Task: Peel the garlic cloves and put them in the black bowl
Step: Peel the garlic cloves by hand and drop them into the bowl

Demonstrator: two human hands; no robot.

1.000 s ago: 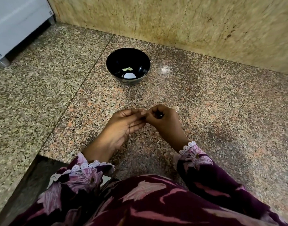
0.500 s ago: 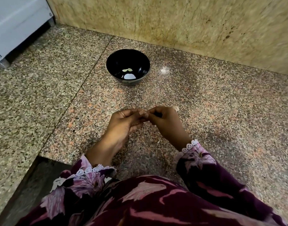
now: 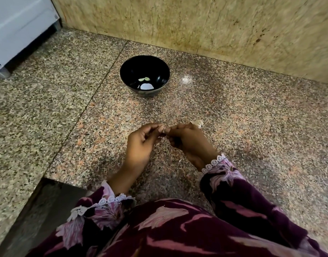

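I see my left hand [image 3: 141, 143] and right hand [image 3: 189, 140] pinched together mid-frame on something hidden; the round glossy black bowl [image 3: 133, 71] above holds few pieces, so peeling remains.

Item pinched between left hand [image 3: 141, 145] and right hand [image 3: 189, 143] fingertips: hidden. Pale garlic [image 3: 198, 123] beyond right knuckles: partly concealed.
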